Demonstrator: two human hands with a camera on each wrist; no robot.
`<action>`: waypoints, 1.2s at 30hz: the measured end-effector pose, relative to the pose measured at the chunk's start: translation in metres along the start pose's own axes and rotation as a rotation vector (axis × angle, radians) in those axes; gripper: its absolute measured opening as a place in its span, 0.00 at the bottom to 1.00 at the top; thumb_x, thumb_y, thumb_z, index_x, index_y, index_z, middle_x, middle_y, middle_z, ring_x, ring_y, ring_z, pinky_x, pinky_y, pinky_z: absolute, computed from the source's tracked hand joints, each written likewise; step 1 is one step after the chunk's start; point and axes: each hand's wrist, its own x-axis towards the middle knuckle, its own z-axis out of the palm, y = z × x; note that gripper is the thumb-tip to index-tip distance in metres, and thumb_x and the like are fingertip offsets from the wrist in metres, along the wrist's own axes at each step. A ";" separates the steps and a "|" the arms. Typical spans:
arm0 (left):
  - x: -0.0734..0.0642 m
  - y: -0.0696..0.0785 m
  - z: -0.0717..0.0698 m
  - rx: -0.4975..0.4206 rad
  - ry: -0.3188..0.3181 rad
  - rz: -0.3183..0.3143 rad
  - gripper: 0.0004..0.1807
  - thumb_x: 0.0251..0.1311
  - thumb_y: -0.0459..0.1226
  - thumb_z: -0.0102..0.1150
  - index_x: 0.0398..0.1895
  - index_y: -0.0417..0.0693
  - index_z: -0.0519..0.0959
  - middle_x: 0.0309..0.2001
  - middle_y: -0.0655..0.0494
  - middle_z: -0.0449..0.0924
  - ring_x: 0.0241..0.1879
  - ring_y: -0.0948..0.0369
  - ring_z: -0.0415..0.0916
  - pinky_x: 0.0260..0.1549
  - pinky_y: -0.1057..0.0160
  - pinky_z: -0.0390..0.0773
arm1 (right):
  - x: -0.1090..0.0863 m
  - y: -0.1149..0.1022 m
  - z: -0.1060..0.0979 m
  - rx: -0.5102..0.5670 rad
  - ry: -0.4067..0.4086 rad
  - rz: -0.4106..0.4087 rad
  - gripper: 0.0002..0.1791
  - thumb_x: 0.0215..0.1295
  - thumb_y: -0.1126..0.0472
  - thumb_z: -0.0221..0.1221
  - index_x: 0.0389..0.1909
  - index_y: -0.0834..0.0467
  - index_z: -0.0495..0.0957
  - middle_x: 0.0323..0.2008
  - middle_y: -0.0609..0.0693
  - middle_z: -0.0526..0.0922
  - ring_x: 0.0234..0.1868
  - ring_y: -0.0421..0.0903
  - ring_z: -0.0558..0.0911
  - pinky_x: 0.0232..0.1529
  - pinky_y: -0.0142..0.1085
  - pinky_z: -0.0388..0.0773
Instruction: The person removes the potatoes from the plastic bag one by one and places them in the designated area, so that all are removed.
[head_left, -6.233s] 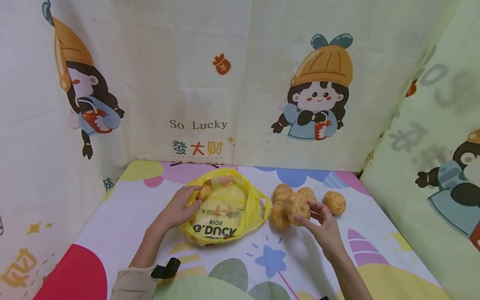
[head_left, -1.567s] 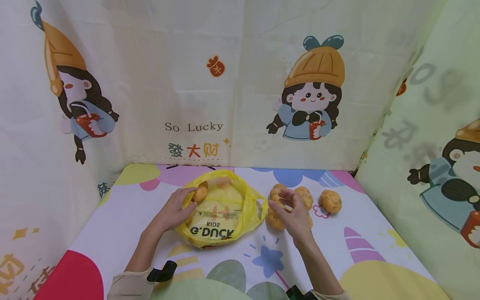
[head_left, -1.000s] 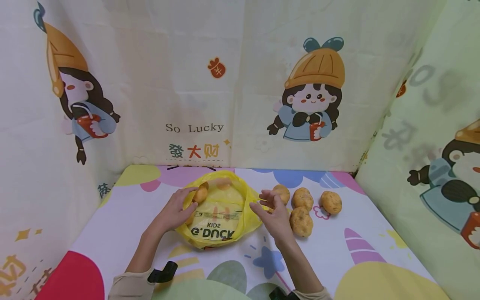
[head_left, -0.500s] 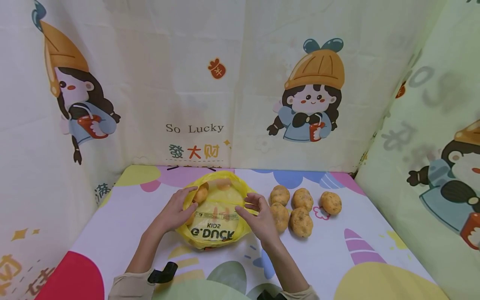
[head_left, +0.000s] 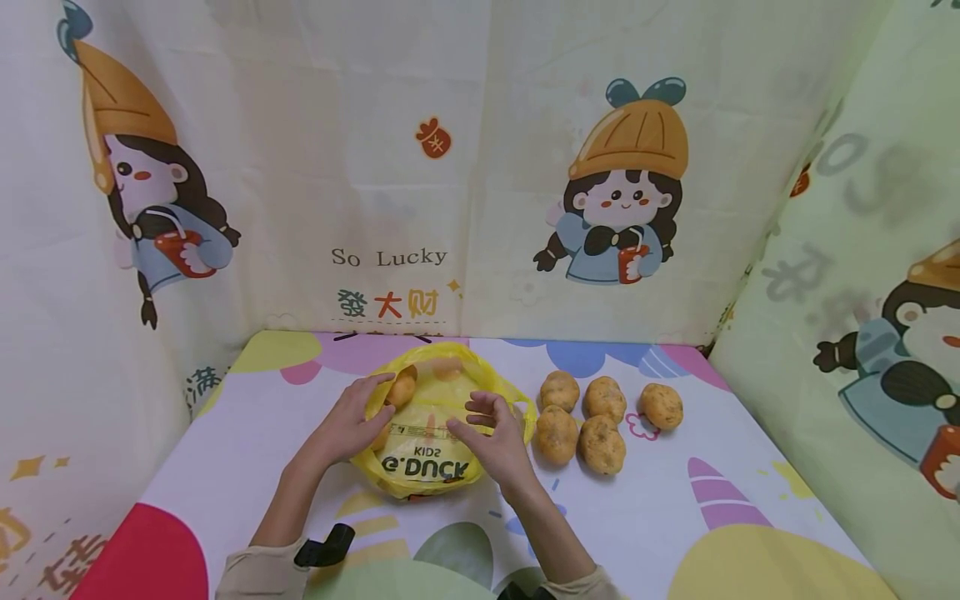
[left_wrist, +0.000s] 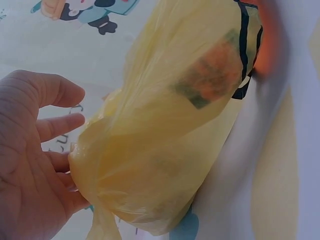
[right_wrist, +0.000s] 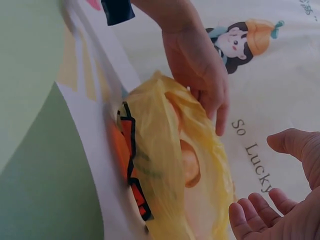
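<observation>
A yellow plastic bag [head_left: 435,425], printed "KIDS G.DUCK" upside down, lies with its mouth spread wide. Inside its left side shows a rounded orange-brown potato [head_left: 402,388]; the rest of the contents is partly hidden. My left hand [head_left: 347,421] rests against the bag's left rim, fingers relaxed and thumb apart; the left wrist view shows fingertips touching the plastic. Over the bag's right part hovers my right hand [head_left: 491,437], fingers spread and loosely bent, with nothing between them. Several potatoes lie just right of the bag, one nearest potato [head_left: 557,435] among them.
One potato [head_left: 661,406] lies apart at the far right of the group. A printed cloth [head_left: 750,500] covers the table. Patterned fabric walls [head_left: 495,167] enclose the back and both sides. Black straps [head_left: 326,546] sit at my wrists.
Earlier my right hand held a potato above the group; that potato now lies on the table with the others. The right hand has moved left over the bag. My left hand stays put.
</observation>
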 end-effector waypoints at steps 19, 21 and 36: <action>0.000 -0.002 -0.001 -0.009 0.005 0.006 0.29 0.71 0.37 0.54 0.73 0.37 0.66 0.71 0.32 0.65 0.72 0.35 0.59 0.69 0.31 0.59 | 0.007 0.012 0.033 -0.023 -0.052 0.053 0.35 0.61 0.54 0.71 0.65 0.63 0.69 0.60 0.60 0.76 0.60 0.58 0.77 0.60 0.49 0.78; -0.001 -0.002 -0.002 -0.012 0.004 0.002 0.30 0.71 0.38 0.54 0.73 0.38 0.66 0.71 0.32 0.65 0.72 0.35 0.59 0.69 0.31 0.59 | 0.008 0.013 0.036 -0.029 -0.059 0.060 0.34 0.61 0.55 0.71 0.65 0.63 0.70 0.59 0.59 0.77 0.59 0.58 0.77 0.59 0.49 0.78; -0.001 -0.002 -0.003 -0.025 0.015 0.020 0.29 0.71 0.36 0.56 0.73 0.37 0.66 0.70 0.32 0.66 0.71 0.35 0.60 0.68 0.30 0.59 | 0.019 0.009 0.057 -0.154 -0.188 0.061 0.31 0.60 0.57 0.71 0.62 0.59 0.72 0.59 0.58 0.78 0.58 0.55 0.78 0.54 0.46 0.80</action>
